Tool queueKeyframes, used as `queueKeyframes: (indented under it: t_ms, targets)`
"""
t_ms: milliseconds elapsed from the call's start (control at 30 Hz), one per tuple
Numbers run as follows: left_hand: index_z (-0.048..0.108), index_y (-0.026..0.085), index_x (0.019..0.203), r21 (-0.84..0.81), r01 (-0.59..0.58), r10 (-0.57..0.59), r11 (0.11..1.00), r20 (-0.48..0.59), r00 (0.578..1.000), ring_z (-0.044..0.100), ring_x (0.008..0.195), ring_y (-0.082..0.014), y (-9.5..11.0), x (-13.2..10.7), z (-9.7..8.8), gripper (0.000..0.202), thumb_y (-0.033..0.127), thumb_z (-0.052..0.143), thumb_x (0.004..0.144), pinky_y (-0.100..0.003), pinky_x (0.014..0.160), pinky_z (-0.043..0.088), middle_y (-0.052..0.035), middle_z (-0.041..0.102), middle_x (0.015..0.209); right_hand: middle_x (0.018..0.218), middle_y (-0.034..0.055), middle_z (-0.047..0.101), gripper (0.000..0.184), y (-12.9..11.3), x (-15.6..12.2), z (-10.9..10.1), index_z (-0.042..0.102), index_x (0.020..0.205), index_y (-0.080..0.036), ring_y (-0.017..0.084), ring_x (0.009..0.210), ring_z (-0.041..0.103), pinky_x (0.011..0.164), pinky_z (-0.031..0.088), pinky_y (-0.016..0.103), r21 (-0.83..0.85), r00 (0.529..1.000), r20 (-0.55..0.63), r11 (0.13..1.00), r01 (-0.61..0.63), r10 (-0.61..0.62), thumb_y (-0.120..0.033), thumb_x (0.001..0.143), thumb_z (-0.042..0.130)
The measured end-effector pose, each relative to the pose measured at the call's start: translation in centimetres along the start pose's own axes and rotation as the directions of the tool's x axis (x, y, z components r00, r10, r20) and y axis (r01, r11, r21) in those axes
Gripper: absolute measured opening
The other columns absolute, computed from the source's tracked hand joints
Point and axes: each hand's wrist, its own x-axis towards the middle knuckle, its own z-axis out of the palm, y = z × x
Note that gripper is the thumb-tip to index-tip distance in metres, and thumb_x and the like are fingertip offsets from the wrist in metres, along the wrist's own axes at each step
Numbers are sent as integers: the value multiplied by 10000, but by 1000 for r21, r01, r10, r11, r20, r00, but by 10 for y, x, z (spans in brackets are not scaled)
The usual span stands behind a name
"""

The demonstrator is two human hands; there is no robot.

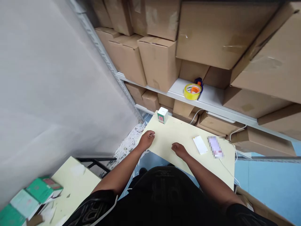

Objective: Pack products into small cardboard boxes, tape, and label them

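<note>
My left hand (147,139) hovers at the left edge of the pale yellow table (169,135). Its fingers are loosely bent with a small gap at the tips, and no object shows in it. To its right, my right hand (179,149) is near the front edge, fingers curled in and nothing visible in them. A small white and green box (162,115) stands upright at the far left corner, beyond my left hand. Right of my right hand lie a flat white box (199,144) and a phone-like item (215,146), blurred by pixels.
Shelves behind the table hold several cardboard boxes (157,62). A yellow tape roll (192,91) on a dispenser rests on the shelf (213,94). Green boxes (43,190) sit on another table (75,175) at lower left. Paper scraps (128,139) cover the floor; a white cable (227,169) crosses the table.
</note>
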Motion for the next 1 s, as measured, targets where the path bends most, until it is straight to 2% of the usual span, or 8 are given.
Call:
queueKeyframes:
  t_ms: [267,533,633,700,800,900,933,1000]
  targets:
    - [706,215,1013,-14,176,-175,984,42,984,702,935,-203,-28,-85,-37,193,257,572,881,-340,894,557,-46,746,1010,1012,64,760,366,-18,-11,20,691,1131,-192,226,966,706,818,536,320,-76,998,-29,996,48,-50,-394,875,526]
    - [718,220,1014,13,168,-169,986,74,983,711,985,-225,-68,-159,-100,191,242,582,881,-337,923,538,-61,763,1045,1082,61,755,348,-51,-36,85,676,1114,-202,200,959,702,844,530,303,-78,994,-83,995,58,-65,-403,874,522]
    - [714,217,1010,38,149,-152,988,103,983,709,1002,-232,-78,-172,-118,188,245,580,882,-338,920,534,-68,762,1061,1027,44,754,289,-79,-48,81,697,1042,-214,198,946,685,860,522,286,-149,965,-207,980,133,-163,-379,882,522]
    - [712,214,1013,46,141,-146,989,125,981,710,1005,-232,-83,-174,-123,191,245,574,885,-335,907,535,-69,761,1060,1011,62,742,265,-106,-51,51,704,1005,-204,206,941,668,877,514,294,-276,873,-390,942,194,-294,-347,896,509]
    - [714,217,999,69,117,-126,991,153,980,711,990,-231,-85,-168,-121,181,243,578,881,-338,901,534,-62,763,1038,1343,165,599,385,-156,-43,-33,623,1238,-155,267,1227,538,1047,421,382,-327,718,-606,930,167,-342,-352,935,492]
    - [716,232,991,76,103,-114,992,162,980,711,976,-230,-82,-156,-109,169,250,591,878,-342,899,535,-48,765,1028,1395,201,520,460,-203,-14,-133,561,1309,-148,321,1301,477,1082,386,455,-415,423,-807,905,91,-412,-388,916,548]
    - [716,236,991,73,103,-114,992,161,980,710,976,-229,-80,-152,-104,167,252,593,879,-341,896,534,-45,765,1029,1355,214,541,474,-215,-1,-163,563,1299,-133,331,1268,506,1064,403,465,-401,373,-842,915,51,-390,-401,908,569]
    - [713,236,989,67,105,-114,992,157,981,708,973,-227,-75,-144,-93,165,254,591,880,-337,887,533,-42,763,1021,1300,260,569,495,-230,28,-212,571,1276,-84,342,1186,570,1006,447,480,-299,362,-895,953,-52,-261,-410,904,594]
